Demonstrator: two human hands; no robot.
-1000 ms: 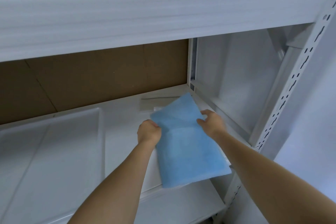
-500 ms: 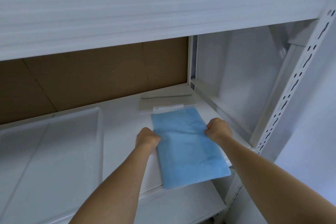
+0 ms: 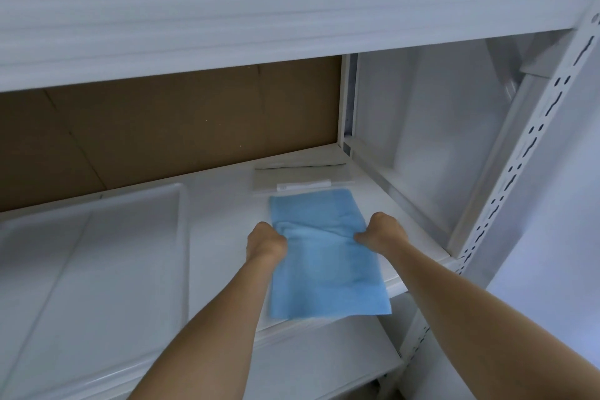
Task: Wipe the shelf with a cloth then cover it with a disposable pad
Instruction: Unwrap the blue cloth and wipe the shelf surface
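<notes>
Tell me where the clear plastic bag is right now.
In the head view, the clear plastic bag lies flat at the back right of the shelf, just behind the far edge of the blue pad and before the brown back panel.

We count two hands: the left hand and the right hand, each on one side of a single blue pad. We see one clear bag at the far right of the shelf, and one white tray at the left. We make out two more shelf boards, one above and one below. One slotted post stands at the right, and one brown back panel lies far behind.
</notes>
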